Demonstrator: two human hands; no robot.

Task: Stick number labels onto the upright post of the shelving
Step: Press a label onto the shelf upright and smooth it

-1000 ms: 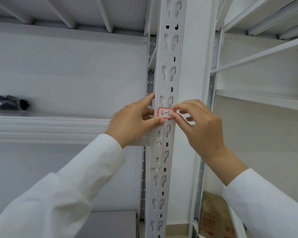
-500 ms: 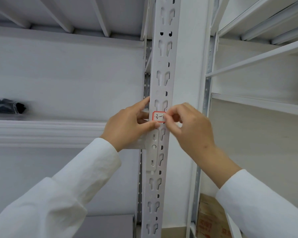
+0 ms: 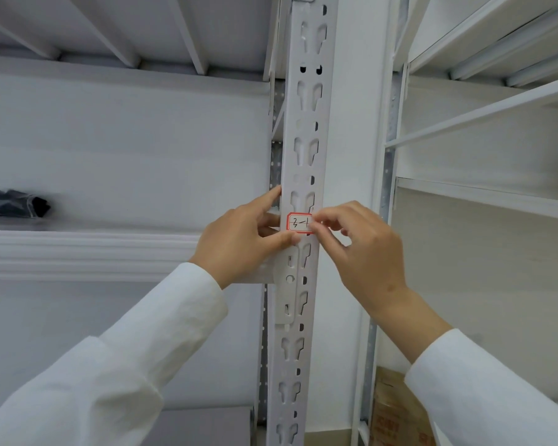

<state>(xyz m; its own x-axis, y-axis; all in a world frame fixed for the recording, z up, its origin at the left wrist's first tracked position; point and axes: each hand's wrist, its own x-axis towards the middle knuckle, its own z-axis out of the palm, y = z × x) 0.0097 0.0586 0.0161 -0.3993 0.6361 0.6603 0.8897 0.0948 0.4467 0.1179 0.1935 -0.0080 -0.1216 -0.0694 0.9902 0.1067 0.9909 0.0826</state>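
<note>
Far left of frame, on the shelf ledge: dark crumpled bag, well apart from the work. Left of centre: left hand, white sleeve, fingers curled against the post's left edge, thumb tip pressed at the lower left corner of the label, index finger extended upward along the edge; pinning rather than gripping. Centre: perforated upright post, pale grey, keyhole slots in pairs; red-bordered number label, handwritten "3-1", lying flat on the post face at mid-height of frame, between the two hands and touching both. Right of centre: right hand, fingers bent, tips pinching or pressing the label's right edge; exact grip not discernible. Lower right: cardboard box. Step in hand, judged: seating the label. Recommended: level against slot rows, smoothed from the left corner outward, firm rub over edges spanning slots.
</note>
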